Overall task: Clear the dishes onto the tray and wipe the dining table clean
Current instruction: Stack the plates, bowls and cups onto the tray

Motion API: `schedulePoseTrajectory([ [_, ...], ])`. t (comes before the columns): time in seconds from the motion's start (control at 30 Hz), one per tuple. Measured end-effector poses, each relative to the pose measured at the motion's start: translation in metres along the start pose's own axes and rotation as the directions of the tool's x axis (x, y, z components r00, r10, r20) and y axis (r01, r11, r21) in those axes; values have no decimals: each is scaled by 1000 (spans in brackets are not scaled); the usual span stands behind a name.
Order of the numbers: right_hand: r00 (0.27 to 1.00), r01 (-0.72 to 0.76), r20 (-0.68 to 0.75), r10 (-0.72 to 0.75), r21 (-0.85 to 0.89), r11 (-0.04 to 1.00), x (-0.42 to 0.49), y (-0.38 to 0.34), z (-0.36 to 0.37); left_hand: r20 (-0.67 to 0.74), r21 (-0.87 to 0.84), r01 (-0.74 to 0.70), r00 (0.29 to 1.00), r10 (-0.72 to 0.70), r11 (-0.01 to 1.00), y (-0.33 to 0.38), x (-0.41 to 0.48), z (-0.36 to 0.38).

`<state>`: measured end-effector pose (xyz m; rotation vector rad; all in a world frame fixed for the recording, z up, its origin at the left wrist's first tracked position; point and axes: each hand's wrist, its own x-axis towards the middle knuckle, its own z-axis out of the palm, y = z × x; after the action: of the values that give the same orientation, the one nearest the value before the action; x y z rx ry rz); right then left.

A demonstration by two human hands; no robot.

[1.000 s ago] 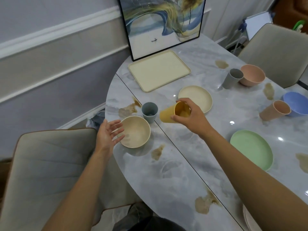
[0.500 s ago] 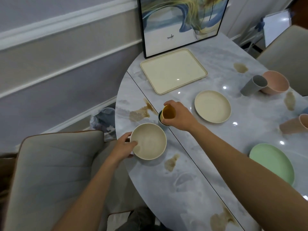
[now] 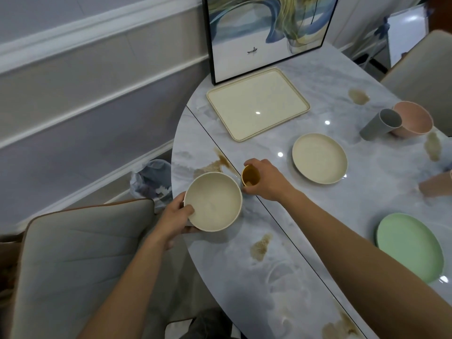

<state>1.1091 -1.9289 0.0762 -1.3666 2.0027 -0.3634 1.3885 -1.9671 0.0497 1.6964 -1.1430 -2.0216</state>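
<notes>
My left hand (image 3: 176, 217) grips the near-left rim of a cream bowl (image 3: 215, 200), which is lifted and tilted at the table's left edge. My right hand (image 3: 267, 180) is closed around a yellow cup (image 3: 250, 175), set upright where the blue-grey cup stood; that cup is hidden under it. An empty cream tray (image 3: 258, 104) lies farther back, in front of a framed picture. A cream plate (image 3: 319, 157), a green plate (image 3: 411, 245), a grey cup (image 3: 380, 124), a pink bowl (image 3: 413, 118) and a pink cup (image 3: 435, 185) stand on the marble table (image 3: 269, 277).
Brown spill stains (image 3: 260, 247) mark the table in several spots. A framed picture (image 3: 266, 33) leans on the wall behind the tray. A padded chair (image 3: 80, 260) stands at near left, another chair (image 3: 425, 69) at far right. A lined waste bin (image 3: 151, 181) sits on the floor.
My right hand brought the yellow cup left and lowered it into the blue-grey cup. My left hand closed on the cream bowl's rim and raised it off the table.
</notes>
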Motion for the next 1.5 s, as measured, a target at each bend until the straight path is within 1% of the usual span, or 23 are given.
schedulePoseTrajectory([
  [0.2, 1000, -1, -3, 1, -43, 999, 3, 0, 3, -56, -133, -61, 997, 54, 989, 32, 29, -9],
  [0.3, 1000, 1, -10, -1, -26, 1000, 5, 3, -3, -59, -219, -74, 996, 63, 973, 58, 46, -7],
  [0.33, 999, 0, -47, 0, 3, 1000, 8, 3, -10, -55, -245, -77, 996, 66, 967, 68, 54, -7],
  [0.43, 974, 8, -224, 21, 125, 992, 22, 3, -37, -47, -298, -87, 996, 77, 950, 99, 81, -4],
  [0.5, 952, 12, -305, 36, 154, 988, 39, 3, -55, -47, -328, -97, 995, 87, 940, 120, 101, 3],
  [0.57, 934, 11, -353, 47, 159, 987, 60, 4, -67, -62, -356, -107, 994, 91, 928, 143, 123, 12],
  [0.7, 913, 9, -403, 54, 153, 988, 101, 4, -80, -68, -362, -121, 992, 104, 924, 186, 165, 33],
  [0.93, 911, 18, -411, 45, 149, 989, 153, 6, -84, -81, -349, -144, 989, 124, 926, 229, 230, 71],
  [1.07, 927, -9, -373, 41, 86, 996, 166, 6, -81, -92, -293, -145, 988, 124, 945, 233, 253, 88],
  [1.2, 931, -2, -364, 23, 58, 998, 175, 3, -78, -89, -226, -164, 985, 147, 960, 236, 265, 99],
  [1.33, 939, 36, -345, -14, 56, 998, 178, 4, -66, -58, -248, -149, 989, 139, 957, 232, 277, 103],
  [1.43, 941, 68, -336, -37, 81, 994, 178, 6, -58, -23, -246, -158, 987, 157, 956, 229, 279, 105],
  [1.5, 945, 88, -327, -35, 149, 985, 174, 9, -57, -8, -227, -167, 985, 170, 959, 227, 277, 104],
])
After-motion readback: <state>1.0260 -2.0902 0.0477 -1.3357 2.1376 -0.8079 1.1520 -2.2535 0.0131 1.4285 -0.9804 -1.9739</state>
